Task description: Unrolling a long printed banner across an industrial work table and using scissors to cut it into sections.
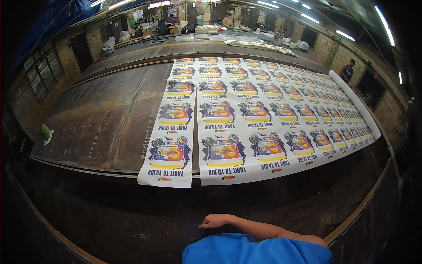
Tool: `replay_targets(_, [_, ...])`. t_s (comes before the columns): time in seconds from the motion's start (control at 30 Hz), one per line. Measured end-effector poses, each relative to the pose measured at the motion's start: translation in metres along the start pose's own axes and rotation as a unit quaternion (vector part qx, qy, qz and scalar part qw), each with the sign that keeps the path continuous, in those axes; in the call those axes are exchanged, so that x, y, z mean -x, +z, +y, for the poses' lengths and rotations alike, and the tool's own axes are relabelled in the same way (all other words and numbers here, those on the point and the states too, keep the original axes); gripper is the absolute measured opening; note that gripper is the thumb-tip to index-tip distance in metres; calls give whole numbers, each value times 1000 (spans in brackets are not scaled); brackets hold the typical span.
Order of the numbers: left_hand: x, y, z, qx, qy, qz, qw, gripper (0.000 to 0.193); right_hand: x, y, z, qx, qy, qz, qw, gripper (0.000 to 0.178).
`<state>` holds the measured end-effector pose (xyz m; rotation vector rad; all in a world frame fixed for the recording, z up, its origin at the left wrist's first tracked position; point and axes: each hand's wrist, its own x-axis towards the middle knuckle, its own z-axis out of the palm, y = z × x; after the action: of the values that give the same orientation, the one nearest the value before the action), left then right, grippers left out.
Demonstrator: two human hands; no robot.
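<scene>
I'm watching from afar as the right hand is hanging at six o'clock, short of the table's near edge, fingers curling; I cannot tell whether they're grasping anything. The left hand is falling outside my view, so I cannot tell its grip. From the right hand, the wide printed sheet is lying toward one o'clock, the white roll toward two, the narrow printed strip toward eleven.
</scene>
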<state>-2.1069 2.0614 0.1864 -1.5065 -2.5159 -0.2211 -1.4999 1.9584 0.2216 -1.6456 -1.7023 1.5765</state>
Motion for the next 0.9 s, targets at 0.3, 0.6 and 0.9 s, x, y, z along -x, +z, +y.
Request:
replay_targets(0.3, [2, 5, -5, 33, -14, 27, 999, 89, -3, 5, -2, -46, -20, 17, 999, 63])
replay_targets(0.6, [-6, 9, -9, -31, -26, -11, 999, 88, -8, 23, -4, -71, -27, -8, 997, 61])
replay_targets(0.9, [-1, -3, 10, 55, -61, 12, 997, 62, -22, 44, 8, -81, -24, -21, 996, 61])
